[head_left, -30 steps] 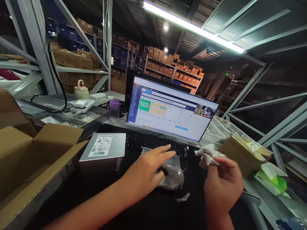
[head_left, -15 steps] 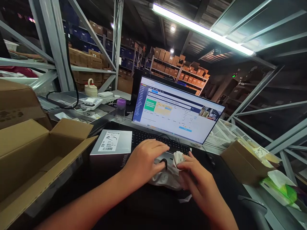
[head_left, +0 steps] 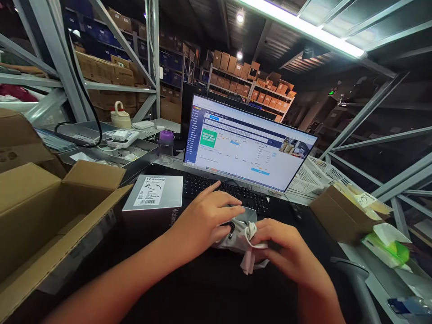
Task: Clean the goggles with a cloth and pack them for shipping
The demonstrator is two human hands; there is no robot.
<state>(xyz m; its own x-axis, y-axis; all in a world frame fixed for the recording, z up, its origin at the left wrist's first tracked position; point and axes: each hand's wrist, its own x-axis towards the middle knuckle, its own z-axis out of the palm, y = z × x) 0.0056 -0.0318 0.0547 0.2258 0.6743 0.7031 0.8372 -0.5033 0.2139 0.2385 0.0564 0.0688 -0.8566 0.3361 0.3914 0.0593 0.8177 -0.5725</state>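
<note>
In front of the keyboard sits a small open grey box (head_left: 250, 213), largely covered by my hands. Inside and over its front lies pale, crumpled wrapping (head_left: 249, 258), with a black curved loop (head_left: 231, 231) beside it. My left hand (head_left: 209, 218) is over the left part of the box, fingers spread and index finger raised towards the keyboard. Its thumb tip touches or nearly touches the black loop. My right hand (head_left: 286, 245) pinches a twisted part of the wrapping between thumb and fingers at the right side. What lies under the wrapping is hidden.
Left of my hands stands a boxed "Wakening" product (head_left: 140, 225), and beyond it an open cardboard carton (head_left: 77, 238). Behind are a keyboard (head_left: 199, 185) and monitor (head_left: 236, 148). To the right are a mouse (head_left: 296, 211), handheld scanner (head_left: 354, 274) and smaller carton (head_left: 337, 220).
The wrapping now hangs lower at the front and its twisted part shows more. My left index finger has lifted away from the other fingers. The whole view has tilted slightly down.
</note>
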